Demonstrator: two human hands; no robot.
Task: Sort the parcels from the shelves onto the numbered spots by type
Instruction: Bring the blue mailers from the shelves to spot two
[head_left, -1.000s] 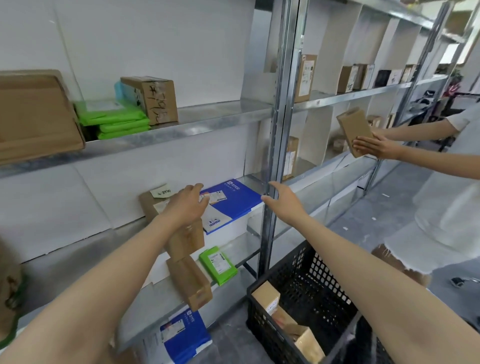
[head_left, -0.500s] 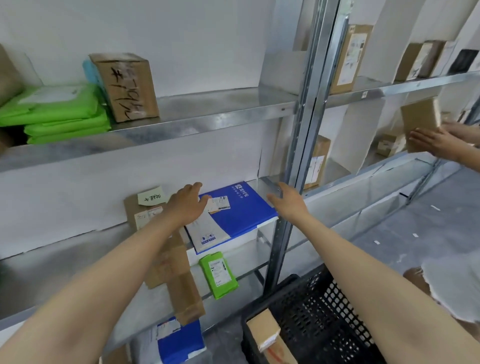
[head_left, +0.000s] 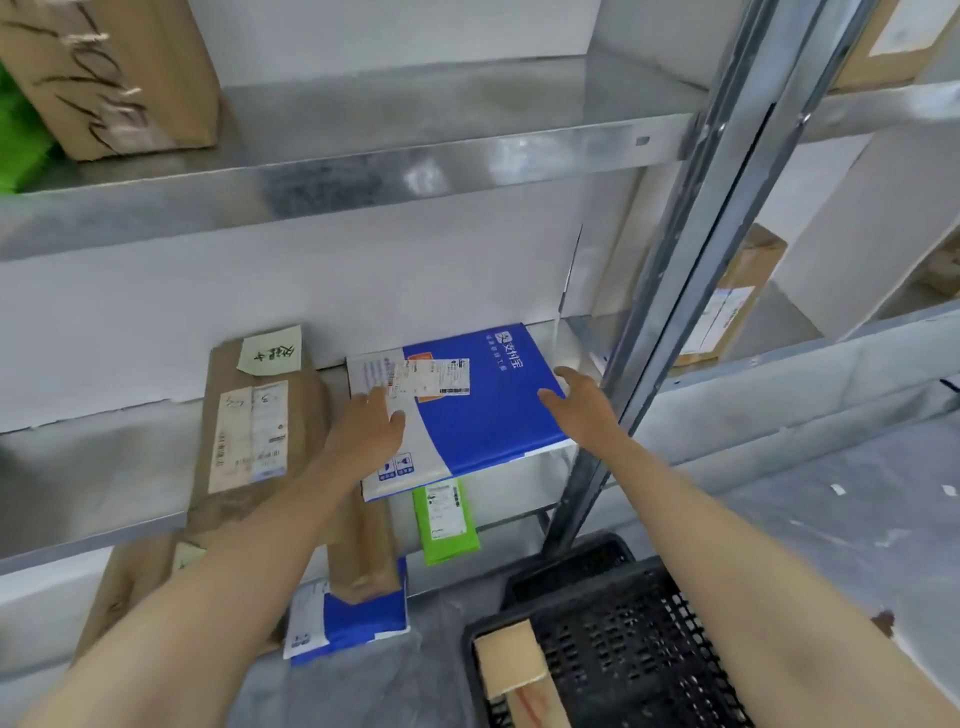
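Note:
A blue and white parcel (head_left: 470, 410) lies flat on the middle metal shelf (head_left: 93, 525), its near edge jutting past the shelf front. My left hand (head_left: 366, 431) rests on its white left part with fingers spread. My right hand (head_left: 584, 402) touches its right edge, fingers relaxed and open. A tall brown paper parcel (head_left: 254, 441) with a white label and a yellow note stands just left of my left hand.
Below are a green packet (head_left: 447, 519), a brown box (head_left: 363, 556) and another blue and white parcel (head_left: 348, 623). A black plastic crate (head_left: 634, 639) holding a cardboard box (head_left: 511, 665) sits at the bottom right. A steel upright (head_left: 670, 291) stands beside my right hand. A scribbled cardboard box (head_left: 114, 73) stands on the top shelf.
The view has closed in on the shelf. My left hand slid right from the brown parcel onto the blue and white parcel. My right hand moved from the upright to the parcel's right edge.

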